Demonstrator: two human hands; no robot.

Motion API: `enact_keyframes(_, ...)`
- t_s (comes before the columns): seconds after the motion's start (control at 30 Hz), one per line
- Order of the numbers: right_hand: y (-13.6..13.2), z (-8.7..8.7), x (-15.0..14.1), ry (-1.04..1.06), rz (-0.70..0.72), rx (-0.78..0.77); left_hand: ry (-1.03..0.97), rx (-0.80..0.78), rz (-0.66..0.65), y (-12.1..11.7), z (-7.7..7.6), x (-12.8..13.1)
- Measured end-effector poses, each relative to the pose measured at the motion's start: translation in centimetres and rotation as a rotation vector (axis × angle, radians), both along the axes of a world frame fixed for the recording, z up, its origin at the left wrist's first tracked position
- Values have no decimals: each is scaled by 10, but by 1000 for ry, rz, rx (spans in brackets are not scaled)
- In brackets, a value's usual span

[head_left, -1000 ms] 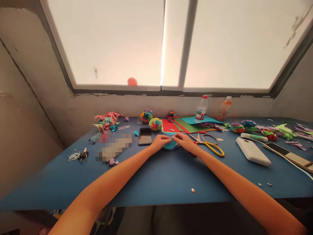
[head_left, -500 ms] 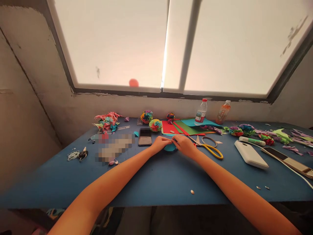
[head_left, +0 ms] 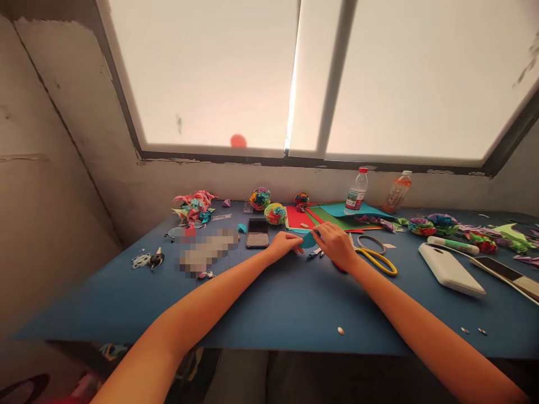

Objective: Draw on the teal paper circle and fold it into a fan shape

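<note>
Both my hands meet over a small teal paper piece [head_left: 307,239] near the middle of the blue table [head_left: 269,303]. My left hand [head_left: 285,245] has its fingers curled and pinches the piece's left edge. My right hand [head_left: 337,245] is closed on its right edge, lifting it slightly off the table. A small dark pen [head_left: 315,255] lies just under the paper. Yellow-handled scissors [head_left: 374,255] lie right beside my right wrist.
A phone [head_left: 257,234], coloured paper sheets [head_left: 332,217], paper flower balls [head_left: 268,206], two bottles [head_left: 356,192], a white power bank [head_left: 450,270], a glue stick [head_left: 452,245], paper scraps at the right and a blurred patch [head_left: 206,253] lie on the table. A window runs behind.
The camera swung slightly left, so everything shifted right. My hands raised the teal piece a little; my right hand moved up and spread apart from the left.
</note>
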State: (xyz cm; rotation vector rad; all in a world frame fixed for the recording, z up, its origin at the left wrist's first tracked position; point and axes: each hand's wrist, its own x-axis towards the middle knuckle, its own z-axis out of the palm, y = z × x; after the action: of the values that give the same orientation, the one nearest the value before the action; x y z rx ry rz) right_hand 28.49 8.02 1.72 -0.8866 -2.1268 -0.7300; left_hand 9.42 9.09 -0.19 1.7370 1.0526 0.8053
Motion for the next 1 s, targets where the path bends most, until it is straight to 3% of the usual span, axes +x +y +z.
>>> enact_keyframes(0.37,-5,-8,-12,-74,150,-10,-49,-25,4,-4,8,-3)
enact_keyframes(0.73,-11,-6,-16,-5,17,-39,-131,-43,37,-1,-2,0)
enact_keyframes(1.0,-16,-5,-19,-83,175,16,-144,-69,61,1,-2,-1)
